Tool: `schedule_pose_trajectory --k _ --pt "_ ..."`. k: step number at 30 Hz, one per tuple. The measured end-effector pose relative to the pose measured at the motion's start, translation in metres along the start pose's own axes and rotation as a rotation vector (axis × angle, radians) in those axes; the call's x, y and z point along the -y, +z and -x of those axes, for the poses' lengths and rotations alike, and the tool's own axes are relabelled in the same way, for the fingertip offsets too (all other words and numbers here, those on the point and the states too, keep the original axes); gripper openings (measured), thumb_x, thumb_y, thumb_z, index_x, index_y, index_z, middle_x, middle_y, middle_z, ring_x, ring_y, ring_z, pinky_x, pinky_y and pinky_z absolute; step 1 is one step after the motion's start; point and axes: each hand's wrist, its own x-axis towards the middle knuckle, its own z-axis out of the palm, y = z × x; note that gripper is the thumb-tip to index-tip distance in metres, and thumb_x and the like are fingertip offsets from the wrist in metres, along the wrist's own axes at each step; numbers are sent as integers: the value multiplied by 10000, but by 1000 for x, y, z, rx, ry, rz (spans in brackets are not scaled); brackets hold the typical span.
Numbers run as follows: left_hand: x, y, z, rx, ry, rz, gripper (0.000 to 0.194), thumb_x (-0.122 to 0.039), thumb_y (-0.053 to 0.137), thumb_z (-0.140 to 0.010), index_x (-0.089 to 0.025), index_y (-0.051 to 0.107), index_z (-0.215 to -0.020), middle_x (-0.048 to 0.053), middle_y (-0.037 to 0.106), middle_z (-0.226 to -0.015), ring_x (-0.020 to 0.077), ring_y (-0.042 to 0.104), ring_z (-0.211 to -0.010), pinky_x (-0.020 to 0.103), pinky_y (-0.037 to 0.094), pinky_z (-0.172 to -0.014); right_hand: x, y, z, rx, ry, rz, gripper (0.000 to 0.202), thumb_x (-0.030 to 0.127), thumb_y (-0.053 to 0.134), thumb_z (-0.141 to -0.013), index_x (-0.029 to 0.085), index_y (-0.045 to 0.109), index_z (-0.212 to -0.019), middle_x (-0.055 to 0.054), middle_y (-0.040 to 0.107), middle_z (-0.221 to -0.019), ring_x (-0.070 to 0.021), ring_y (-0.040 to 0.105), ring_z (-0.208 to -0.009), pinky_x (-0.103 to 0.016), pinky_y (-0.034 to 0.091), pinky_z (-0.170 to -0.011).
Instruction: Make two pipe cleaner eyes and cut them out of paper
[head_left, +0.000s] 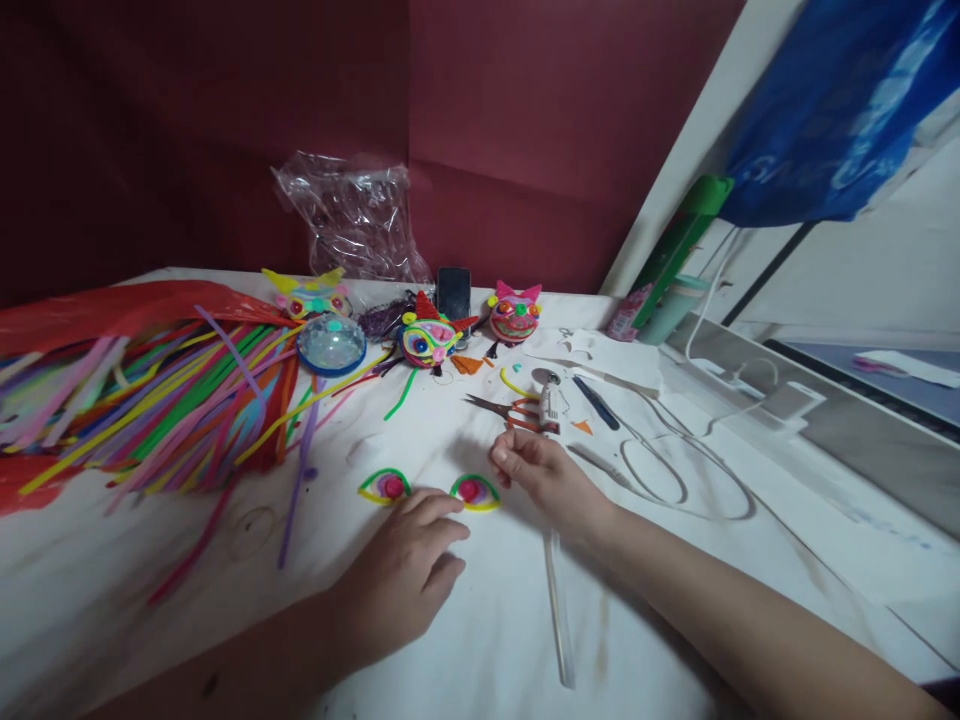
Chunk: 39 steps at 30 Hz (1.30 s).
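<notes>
Two eye shapes of green, yellow and purple pipe cleaner with red centres lie flat on the white table: a left eye shape [391,486] and a right eye shape [474,491]. My left hand [412,555] is low over the table, fingers stretched out, its knuckles beside the left eye shape and its fingertips just below the right one. My right hand [544,475] is to the right of the right eye shape, thumb and fingers pinched together; whatever is between them, if anything, is too small to make out. Orange-handled scissors [517,412] lie just beyond it.
Colourful pipe cleaners [172,400] spread from a red bag [135,305] at left. Three decorated heads stand behind, including a pink one [514,315]. A clear dome [332,345], phone [454,293], dark-handled tool [596,402], glue stick [557,610] and cable [720,480] lie around.
</notes>
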Motion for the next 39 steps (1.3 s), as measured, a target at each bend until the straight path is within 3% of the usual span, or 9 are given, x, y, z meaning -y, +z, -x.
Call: schedule_pose_trajectory --k 8,13,19,23,28,34,37,39 --pt "-3 -3 0 8 -5 24 225 -35 549 -768 -148 651 -934 108 631 -1070 235 523 -1098 405 444 -965 4 -6 0 -48 -73 110 527 649 497 -840 193 460 -578 42 405 -520 -105 354 -512 -256 299 -515" --pt "-3 -2 1 -7 -27 16 276 -12 553 -733 -161 654 -943 99 644 -1067 244 539 -1087 419 462 -953 5 -4 0 6 -40 36 464 627 642 -750 184 522 -684 29 493 -596 -111 426 -565 -249 353 -548" --pt "-5 -4 0 -14 -9 0 278 -7 536 -730 -160 659 -927 103 652 -1046 244 552 -1072 410 484 -932 -2 -3 -5 13 43 -60 514 667 627 -729 164 562 -653 -4 566 -594 -96 434 -509 -248 352 -523" --pt "-5 -4 -1 -2 -18 11 273 -13 541 -730 -163 658 -927 98 658 -1043 241 559 -1061 412 488 -926 -5 -6 -5 -59 6 -15 489 629 706 -672 176 528 -624 34 499 -541 -87 376 -494 -237 296 -494" --pt "-4 -3 0 1 -31 27 275 -19 549 -730 -164 656 -937 99 654 -1058 243 547 -1077 416 473 -940 -4 -8 -4 -116 -31 120 580 682 484 -819 202 411 -502 42 378 -464 -102 336 -470 -261 270 -484" --pt "-6 -4 0 6 -50 47 275 -18 558 -721 -184 658 -915 79 662 -1038 235 555 -1053 412 468 -938 -7 -8 -4 -43 -58 127 520 680 569 -767 190 508 -604 25 457 -563 -117 376 -543 -253 302 -526" --pt "-6 -3 1 1 -48 51 271 -7 557 -717 -177 654 -905 79 656 -1033 231 550 -1058 404 466 -942 -12 -7 -5 -71 -15 108 570 687 515 -799 188 475 -526 34 406 -497 -105 323 -491 -257 253 -496" --pt "-5 -3 1 5 -41 45 264 -11 555 -726 -172 655 -910 80 652 -1029 232 549 -1058 401 467 -942 -14 -7 -6 -95 -17 35 532 663 596 -759 186 486 -553 42 414 -505 -99 323 -494 -253 243 -497"
